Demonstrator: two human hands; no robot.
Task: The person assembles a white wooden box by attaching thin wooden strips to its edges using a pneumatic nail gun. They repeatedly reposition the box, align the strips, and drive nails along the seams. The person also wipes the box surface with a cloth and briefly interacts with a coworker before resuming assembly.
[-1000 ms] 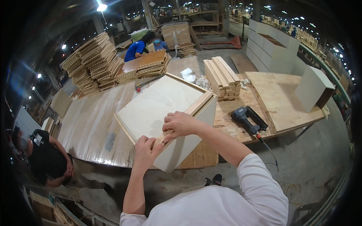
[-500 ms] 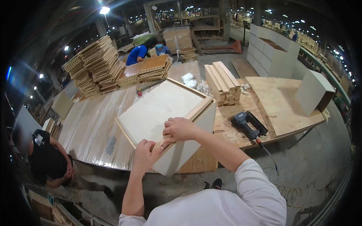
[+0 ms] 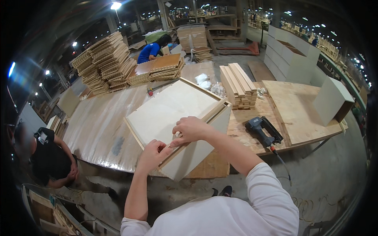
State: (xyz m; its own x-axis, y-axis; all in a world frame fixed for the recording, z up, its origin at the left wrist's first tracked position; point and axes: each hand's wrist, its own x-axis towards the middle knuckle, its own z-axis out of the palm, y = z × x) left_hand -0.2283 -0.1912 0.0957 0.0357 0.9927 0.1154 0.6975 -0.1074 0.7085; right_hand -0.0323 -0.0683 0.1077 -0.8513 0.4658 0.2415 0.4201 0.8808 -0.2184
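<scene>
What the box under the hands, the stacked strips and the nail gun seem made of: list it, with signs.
Box: probably wood-based board, pale and matt; its faces are flat, its rim tan.
Stacked strips: likely bare solid wood, from their light tan, unglossed faces.
Nail gun: painted metal or plastic; its dark grey-blue casing leaves that open.

Before me, a box (image 3: 173, 108) lies at the counter's (image 3: 96, 131) near edge. To my right, a nail gun (image 3: 260, 129) rests close to that edge, a stack of wood strips (image 3: 238, 84) behind it. Farther right, a second box (image 3: 330, 103) stands on a plywood sheet (image 3: 291, 124) at the right end. Panel stacks (image 3: 104, 65) line the far edge leftward; a hand tool (image 3: 150, 93) lies between them and the first box.
</scene>
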